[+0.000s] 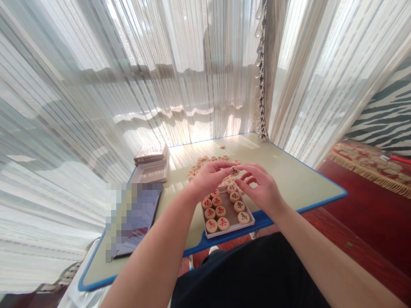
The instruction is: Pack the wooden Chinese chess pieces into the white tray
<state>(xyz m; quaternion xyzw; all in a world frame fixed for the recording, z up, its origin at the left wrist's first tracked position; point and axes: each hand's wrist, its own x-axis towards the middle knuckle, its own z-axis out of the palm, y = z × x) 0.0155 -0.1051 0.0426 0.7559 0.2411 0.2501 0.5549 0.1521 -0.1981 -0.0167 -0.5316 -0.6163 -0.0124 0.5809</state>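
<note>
Between my two hands is a round xiangqi piece (235,171) with a black character. My left hand (213,176) reaches over the box from the left, its thumb and fingers closed on this piece. My right hand (261,186) is at the piece's right side, index fingertip touching or very near it, thumb apart and lower. Beneath them the shallow open box (229,212) holds red-lettered pieces (220,211) in two columns at the left and black-lettered pieces (239,207) in one column at the right. My hands hide the box's far end.
More pieces (205,158) lie loosely beyond my hands, with a single piece (221,146) farther back. At the left are a tablet (141,218), partly pixelated, and an open box part (150,172) beside a box (150,152). The table (295,177) has a blue edge; curtains hang behind it.
</note>
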